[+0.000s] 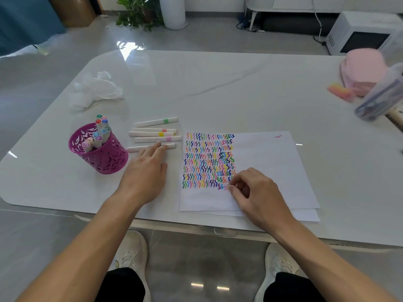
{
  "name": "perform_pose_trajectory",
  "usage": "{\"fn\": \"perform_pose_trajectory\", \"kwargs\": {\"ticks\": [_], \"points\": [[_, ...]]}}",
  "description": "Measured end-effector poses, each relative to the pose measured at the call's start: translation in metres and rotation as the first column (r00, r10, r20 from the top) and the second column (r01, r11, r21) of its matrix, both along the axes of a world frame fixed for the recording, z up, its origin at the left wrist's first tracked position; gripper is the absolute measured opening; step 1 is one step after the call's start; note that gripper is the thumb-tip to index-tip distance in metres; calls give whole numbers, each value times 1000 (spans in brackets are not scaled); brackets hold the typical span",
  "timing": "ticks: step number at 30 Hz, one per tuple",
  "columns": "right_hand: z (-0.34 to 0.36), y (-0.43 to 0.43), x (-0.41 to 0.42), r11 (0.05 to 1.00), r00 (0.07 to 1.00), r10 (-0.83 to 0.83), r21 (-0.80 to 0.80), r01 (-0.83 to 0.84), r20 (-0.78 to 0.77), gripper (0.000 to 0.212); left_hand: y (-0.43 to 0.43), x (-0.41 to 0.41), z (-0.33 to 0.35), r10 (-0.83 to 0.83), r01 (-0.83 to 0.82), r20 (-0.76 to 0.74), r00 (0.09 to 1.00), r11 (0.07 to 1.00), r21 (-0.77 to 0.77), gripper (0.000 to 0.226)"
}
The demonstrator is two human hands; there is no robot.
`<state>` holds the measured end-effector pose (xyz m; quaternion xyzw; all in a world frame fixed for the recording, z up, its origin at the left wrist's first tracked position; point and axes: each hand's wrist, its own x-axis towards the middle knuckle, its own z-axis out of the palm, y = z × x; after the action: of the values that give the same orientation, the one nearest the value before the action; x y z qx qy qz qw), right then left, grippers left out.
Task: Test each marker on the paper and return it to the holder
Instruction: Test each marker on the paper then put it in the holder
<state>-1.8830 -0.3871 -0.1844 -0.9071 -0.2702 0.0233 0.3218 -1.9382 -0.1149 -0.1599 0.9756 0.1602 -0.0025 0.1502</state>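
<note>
A purple cut-out holder [102, 159] stands at the left of the table with several capped markers [99, 132] upright in it. To its right, several white markers lie side by side, with green [156, 122], orange [154, 130], yellow [151, 134] and pink [158, 139] bands. My left hand [146, 173] reaches forward, and its straight fingertips touch the nearest marker [135, 148]. The paper [268, 162] carries rows of coloured squiggles on its left half. My right hand [255, 192] rests on the paper with loosely curled fingers at the lowest row; I see nothing in it.
Crumpled clear plastic [93, 90] lies behind the holder. At the far right are a pink bundle [363, 70], a pink block [341, 91] and a clear case of pens [379, 99]. The table's front edge [196, 225] runs just below the paper.
</note>
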Motion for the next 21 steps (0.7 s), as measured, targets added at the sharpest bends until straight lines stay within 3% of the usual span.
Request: {"fn": "perform_pose_trajectory", "kwargs": {"ticks": [16,21], "points": [[0,1,2,999,1000,4,-35,-4,-13,8,-7,1,2,16,-27,149,989,997,70,22],[0,1,1,999,1000,5,-35,-5,-9,7,-9,1,1,18,-24,119,993,998,51,40]]}}
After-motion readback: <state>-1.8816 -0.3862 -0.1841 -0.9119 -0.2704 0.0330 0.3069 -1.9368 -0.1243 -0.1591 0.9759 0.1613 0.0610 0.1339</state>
